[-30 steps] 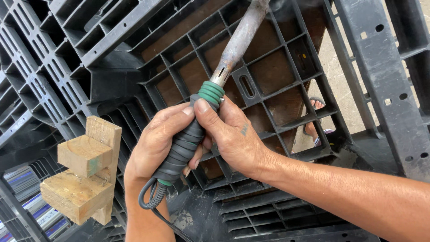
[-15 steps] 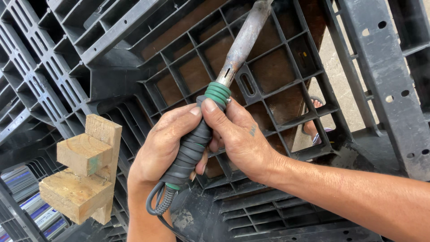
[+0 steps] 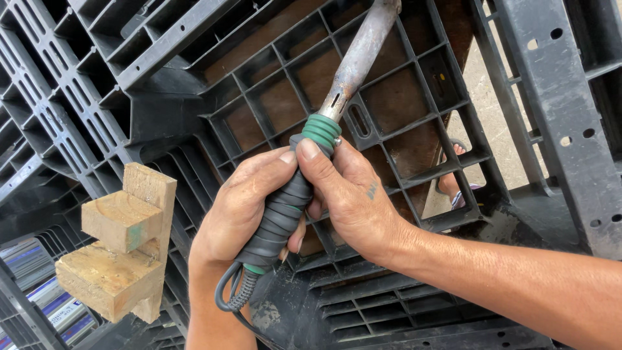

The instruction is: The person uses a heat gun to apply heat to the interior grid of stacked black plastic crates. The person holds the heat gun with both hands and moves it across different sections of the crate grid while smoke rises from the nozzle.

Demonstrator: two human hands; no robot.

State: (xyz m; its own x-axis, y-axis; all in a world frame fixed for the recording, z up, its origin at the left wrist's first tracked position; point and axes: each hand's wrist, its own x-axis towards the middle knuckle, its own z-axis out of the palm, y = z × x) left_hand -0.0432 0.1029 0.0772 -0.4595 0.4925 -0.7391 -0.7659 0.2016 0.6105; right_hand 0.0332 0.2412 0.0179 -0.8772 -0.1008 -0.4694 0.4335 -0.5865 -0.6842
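Note:
Both hands grip one tool, a soldering iron (image 3: 343, 84) with a long worn metal barrel, a green collar and a black taped handle. My left hand (image 3: 243, 207) wraps the handle from the left, thumb near the green collar. My right hand (image 3: 346, 201) holds the handle from the right, thumb pressed just under the collar. The barrel points up and right over a black plastic pallet (image 3: 272, 97) with a grid of ribs. The iron's tip is cut off by the top edge. A dark cord loops out below my left hand.
Wooden blocks (image 3: 120, 249) nailed into a stepped piece rest at the lower left on the pallet. Another black pallet beam with holes (image 3: 564, 116) runs down the right side. Through a gap, a foot in a sandal (image 3: 453, 185) stands on pale ground.
Both hands and the iron have shifted slightly up and to the right; the grip is unchanged.

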